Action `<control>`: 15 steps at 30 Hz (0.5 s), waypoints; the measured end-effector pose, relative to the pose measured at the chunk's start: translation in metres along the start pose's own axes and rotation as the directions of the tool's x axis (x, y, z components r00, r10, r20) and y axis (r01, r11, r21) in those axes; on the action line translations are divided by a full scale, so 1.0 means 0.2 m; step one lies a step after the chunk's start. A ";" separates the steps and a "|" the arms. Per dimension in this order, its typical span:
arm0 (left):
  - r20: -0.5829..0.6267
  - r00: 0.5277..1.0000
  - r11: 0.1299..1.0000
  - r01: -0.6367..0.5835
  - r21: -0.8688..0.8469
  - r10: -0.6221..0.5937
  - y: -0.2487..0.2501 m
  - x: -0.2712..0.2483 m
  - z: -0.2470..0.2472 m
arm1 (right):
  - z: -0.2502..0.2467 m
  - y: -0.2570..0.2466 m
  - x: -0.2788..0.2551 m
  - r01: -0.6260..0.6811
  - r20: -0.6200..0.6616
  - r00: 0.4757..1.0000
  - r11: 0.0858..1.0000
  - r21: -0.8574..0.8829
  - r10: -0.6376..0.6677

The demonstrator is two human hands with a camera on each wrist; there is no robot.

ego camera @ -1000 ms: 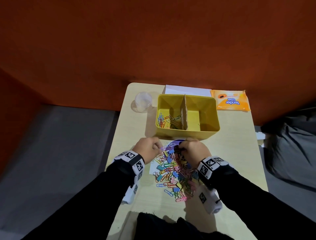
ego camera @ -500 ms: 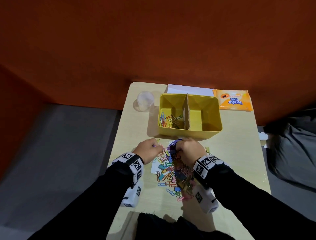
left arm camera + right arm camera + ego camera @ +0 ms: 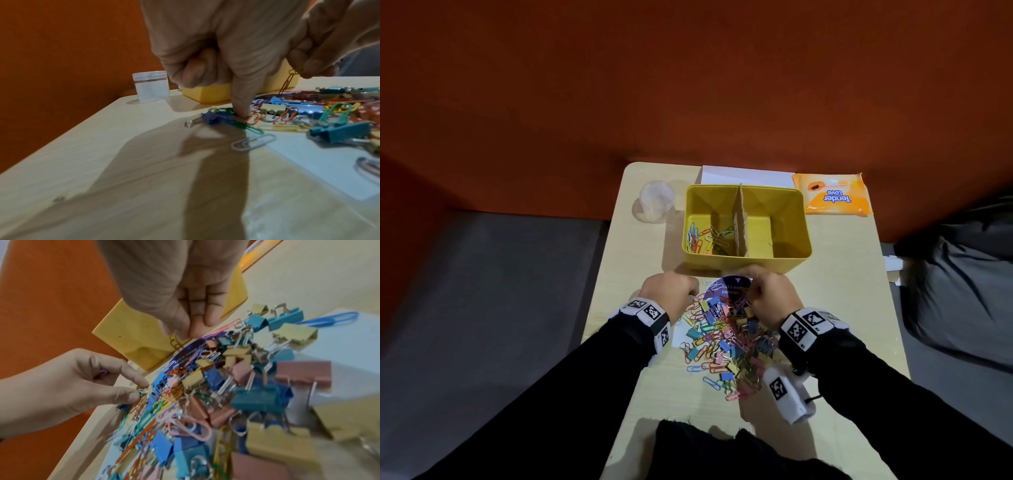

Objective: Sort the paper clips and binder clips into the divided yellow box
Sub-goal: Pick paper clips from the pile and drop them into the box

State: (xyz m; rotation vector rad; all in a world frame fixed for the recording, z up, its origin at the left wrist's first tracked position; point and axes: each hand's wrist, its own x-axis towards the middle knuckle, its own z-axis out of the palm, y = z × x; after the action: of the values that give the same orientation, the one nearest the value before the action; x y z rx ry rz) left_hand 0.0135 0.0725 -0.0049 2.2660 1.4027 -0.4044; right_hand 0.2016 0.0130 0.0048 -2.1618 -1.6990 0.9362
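while the left hand (image 3: 669, 293) pins a paper clip from the tabletop pile (image 3: 726, 337) before the yellow box (image 3: 746, 263), the right hand (image 3: 770, 298) pinches another: light, springy wire, best nipped at its loop.

A pale wooden surface (image 3: 852, 274) stands against a rust-orange wall (image 3: 688, 85). Near its far left corner stands a small clear plastic jar (image 3: 656, 201). At the far right corner lies a flat orange packet of tissues (image 3: 832, 195) printed "Tender Love". A white sheet of paper (image 3: 748, 175) lies flat along the far edge between them. Grey floor (image 3: 482, 308) shows to the left.
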 end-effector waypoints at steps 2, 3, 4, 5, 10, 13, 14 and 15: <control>0.006 1.000 1.000 -0.002 0.019 0.002 0.01 0.00 0.00 | 0.00 0.01 0.01 -0.025 0.016 1.000 0.999 -0.020 0.025; 0.006 1.000 1.000 -0.003 0.023 0.003 0.02 0.00 -0.01 | 0.00 0.02 0.01 -0.042 0.018 0.999 0.999 -0.017 0.043; 0.004 1.000 1.000 -0.002 0.017 0.002 0.02 0.00 0.00 | 0.00 0.02 0.01 -0.055 0.014 0.998 0.998 -0.008 0.055; 0.002 1.000 1.000 0.001 0.000 -0.001 0.03 0.00 -0.01 | 0.00 0.03 0.01 -0.062 0.012 0.998 0.998 -0.001 0.062; 0.029 0.998 0.979 0.052 -0.198 -0.047 0.02 -0.01 0.00 | 0.00 0.04 0.00 -0.055 0.030 0.998 0.998 0.009 0.055; -0.019 0.999 0.937 0.030 -0.348 -0.040 0.00 -0.03 0.01 | 0.00 0.03 0.00 -0.048 0.058 0.997 0.996 0.074 0.043; -0.015 0.999 0.918 0.041 -0.395 -0.050 -0.01 -0.04 0.02 | 0.00 0.03 0.00 -0.049 0.078 0.996 0.991 0.127 0.040; -0.011 0.998 0.898 0.054 -0.437 -0.065 -0.01 -0.04 0.01 | 0.00 0.02 -0.01 -0.052 0.100 0.994 0.984 0.173 0.035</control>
State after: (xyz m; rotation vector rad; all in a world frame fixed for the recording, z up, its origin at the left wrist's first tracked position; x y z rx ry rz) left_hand 0.0080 0.0660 -0.0041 1.8709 1.4112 -0.0647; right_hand 0.2051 0.0102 0.0030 -2.0766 -1.5510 1.1734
